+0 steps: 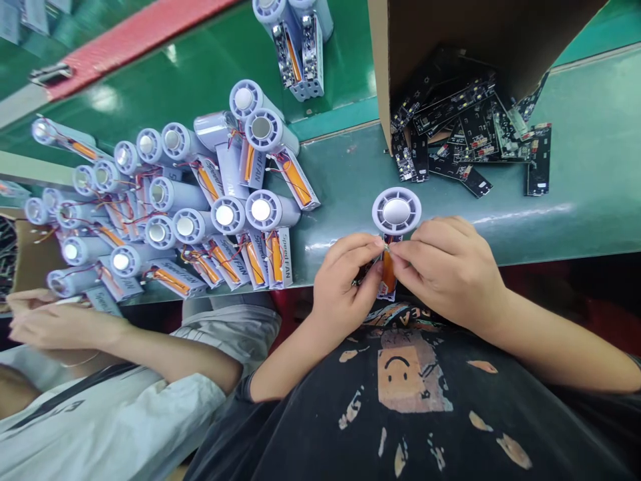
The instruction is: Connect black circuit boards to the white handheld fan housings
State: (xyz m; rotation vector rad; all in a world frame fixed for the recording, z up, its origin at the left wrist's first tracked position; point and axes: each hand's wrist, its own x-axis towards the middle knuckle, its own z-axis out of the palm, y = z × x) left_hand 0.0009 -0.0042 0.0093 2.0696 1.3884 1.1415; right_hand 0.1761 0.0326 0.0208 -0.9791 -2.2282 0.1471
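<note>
One fan (396,211) gripped in both hands, held just off desk (345,167) edge above shirt. Left hand (343,284) clenched round orange battery (387,270); right hand (448,274) pinching neck below fan head, fingertips meeting. Assembled fans (200,207) piled left on desk. Black circuit boards (465,133) spill from cardboard box (441,40) ahead. Co-worker's hand (50,321) far left, beside pile.
</note>
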